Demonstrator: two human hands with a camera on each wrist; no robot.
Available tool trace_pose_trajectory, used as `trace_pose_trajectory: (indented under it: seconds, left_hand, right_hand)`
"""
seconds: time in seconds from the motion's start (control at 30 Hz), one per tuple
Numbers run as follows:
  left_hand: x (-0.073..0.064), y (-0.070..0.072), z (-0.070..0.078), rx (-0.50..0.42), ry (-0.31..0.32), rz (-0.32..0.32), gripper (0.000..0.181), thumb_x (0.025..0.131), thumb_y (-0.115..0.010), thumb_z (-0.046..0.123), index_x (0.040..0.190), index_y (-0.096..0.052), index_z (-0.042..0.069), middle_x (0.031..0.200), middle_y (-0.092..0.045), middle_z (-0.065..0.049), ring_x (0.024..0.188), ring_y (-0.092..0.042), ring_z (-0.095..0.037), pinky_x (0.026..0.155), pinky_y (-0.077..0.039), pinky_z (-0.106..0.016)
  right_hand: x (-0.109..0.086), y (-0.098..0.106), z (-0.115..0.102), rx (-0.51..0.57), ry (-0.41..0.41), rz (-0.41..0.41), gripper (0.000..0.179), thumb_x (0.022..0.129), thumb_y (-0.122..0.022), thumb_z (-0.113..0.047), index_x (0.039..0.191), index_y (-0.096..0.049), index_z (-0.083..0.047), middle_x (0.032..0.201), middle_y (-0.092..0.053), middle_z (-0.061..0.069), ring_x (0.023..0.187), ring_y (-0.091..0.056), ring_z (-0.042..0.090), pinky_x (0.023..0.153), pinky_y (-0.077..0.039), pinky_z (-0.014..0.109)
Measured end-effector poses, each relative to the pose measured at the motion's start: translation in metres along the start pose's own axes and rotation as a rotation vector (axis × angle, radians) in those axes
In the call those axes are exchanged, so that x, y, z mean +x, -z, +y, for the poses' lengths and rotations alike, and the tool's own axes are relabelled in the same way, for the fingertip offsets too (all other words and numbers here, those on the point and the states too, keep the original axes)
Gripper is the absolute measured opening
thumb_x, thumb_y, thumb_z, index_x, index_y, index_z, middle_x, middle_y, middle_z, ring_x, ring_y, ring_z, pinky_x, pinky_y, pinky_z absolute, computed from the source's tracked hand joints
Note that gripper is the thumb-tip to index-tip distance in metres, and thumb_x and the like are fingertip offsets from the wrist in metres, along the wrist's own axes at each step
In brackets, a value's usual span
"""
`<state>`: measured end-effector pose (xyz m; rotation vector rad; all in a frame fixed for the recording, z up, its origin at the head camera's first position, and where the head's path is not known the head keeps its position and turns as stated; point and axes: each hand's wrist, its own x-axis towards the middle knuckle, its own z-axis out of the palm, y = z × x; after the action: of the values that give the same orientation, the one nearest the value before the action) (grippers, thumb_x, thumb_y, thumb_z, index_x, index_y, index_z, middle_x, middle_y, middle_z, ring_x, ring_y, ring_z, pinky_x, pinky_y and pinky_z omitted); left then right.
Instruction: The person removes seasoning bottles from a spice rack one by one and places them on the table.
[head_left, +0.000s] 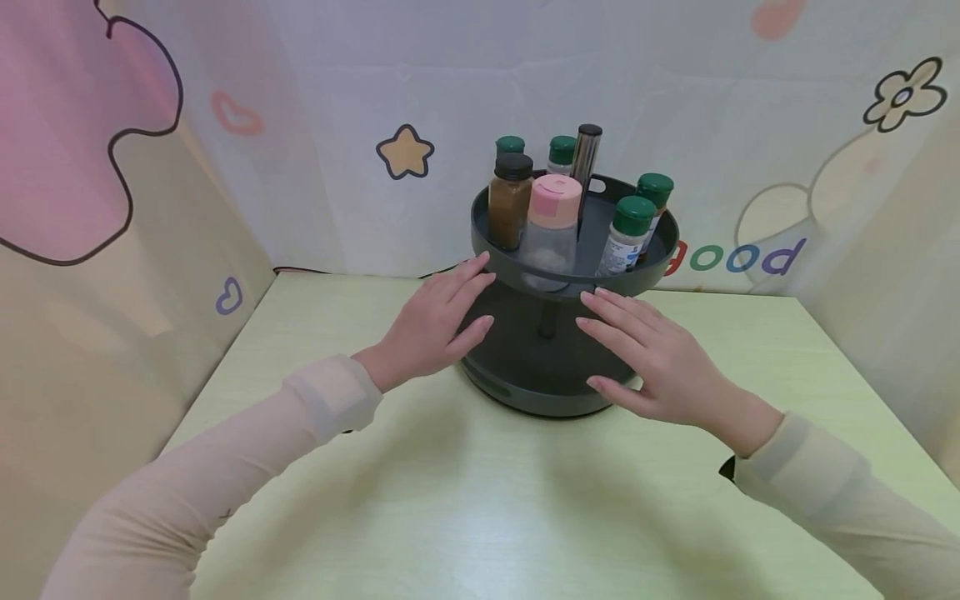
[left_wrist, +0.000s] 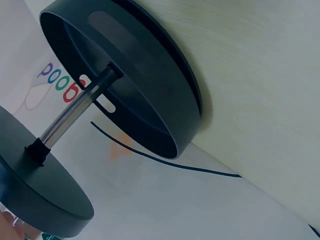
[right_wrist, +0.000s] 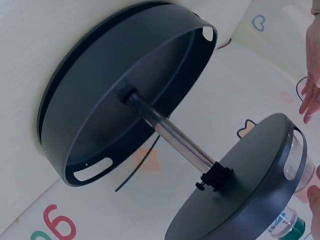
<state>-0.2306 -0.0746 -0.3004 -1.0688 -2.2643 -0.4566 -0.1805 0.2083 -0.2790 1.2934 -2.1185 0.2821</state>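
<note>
A dark grey two-tier rotating rack stands on the table, with its upper tray (head_left: 600,221) and lower tray (head_left: 540,367) joined by a metal post (right_wrist: 170,132). Jars fill the top: a brown jar (head_left: 508,208) with a black lid, a clear bottle (head_left: 553,221) with a pink cap, and several green-capped spice jars (head_left: 626,237). My left hand (head_left: 431,325) has its fingers extended at the upper tray's left front rim. On the other side, my right hand (head_left: 660,358) is spread, fingertips just below the front rim. Neither hand grips anything.
The pale green table (head_left: 487,517) stretches in front of the rack. Behind hangs a white printed cloth (head_left: 337,208) with a star and coloured letters. A thin dark cable (left_wrist: 165,162) runs along the table's back edge.
</note>
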Motion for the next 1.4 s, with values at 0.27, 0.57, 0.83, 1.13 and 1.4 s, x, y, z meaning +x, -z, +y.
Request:
trace_pose_trajectory:
  seconds: [0.27,0.57,0.83,1.13,1.4]
  left_hand:
    - [0.008,-0.001,0.004,-0.110,0.207,-0.112,0.056,0.090,-0.043,0.034,0.136,-0.031,0.005,0.148,-0.017,-0.008,0.134,-0.023,-0.022,0.107,-0.024,-0.043]
    - [0.021,-0.003,0.004,-0.251,0.410,-0.137,0.061,0.091,-0.037,0.040,0.141,-0.019,0.011,0.150,-0.004,-0.002,0.137,-0.014,-0.020,0.110,-0.016,-0.044]
    - [0.031,-0.006,0.002,-0.339,0.528,-0.108,0.067,0.091,-0.036,0.042,0.143,-0.008,0.010,0.151,-0.002,-0.003,0.138,-0.008,-0.018,0.111,-0.012,-0.041]
    - [0.039,-0.012,-0.001,-0.363,0.574,-0.075,0.068,0.091,-0.035,0.042,0.143,-0.007,0.009,0.150,-0.004,-0.006,0.138,-0.008,-0.019,0.111,-0.013,-0.041]
    - [0.045,-0.015,-0.005,-0.414,0.635,-0.070,0.066,0.092,-0.033,0.043,0.143,-0.007,0.009,0.150,-0.003,-0.006,0.138,-0.007,-0.019,0.111,-0.012,-0.040]
  right_hand:
    - [0.009,0.007,0.004,-0.018,-0.018,0.131,0.057,0.087,-0.043,-0.046,0.115,-0.055,0.002,0.124,-0.051,0.019,0.121,-0.043,0.029,0.108,-0.023,0.023]
    - [0.015,0.012,0.013,-0.079,-0.330,0.295,0.064,0.086,-0.040,-0.051,0.118,-0.050,0.002,0.127,-0.049,0.016,0.117,-0.047,0.027,0.076,-0.049,0.046]
    - [0.022,0.016,0.020,-0.020,-0.605,0.309,0.057,0.078,-0.060,-0.019,0.127,-0.041,0.000,0.125,-0.049,0.018,0.097,-0.048,0.030,0.077,-0.043,0.043]
    - [0.032,0.020,0.027,0.098,-0.808,0.162,0.061,0.083,-0.056,-0.027,0.135,-0.031,-0.007,0.132,-0.042,0.017,0.110,-0.044,0.033,0.075,-0.043,0.047]
    - [0.038,0.020,0.032,0.162,-0.879,0.094,0.063,0.085,-0.052,-0.032,0.137,-0.027,-0.010,0.131,-0.044,0.017,0.117,-0.043,0.032,0.074,-0.044,0.046]
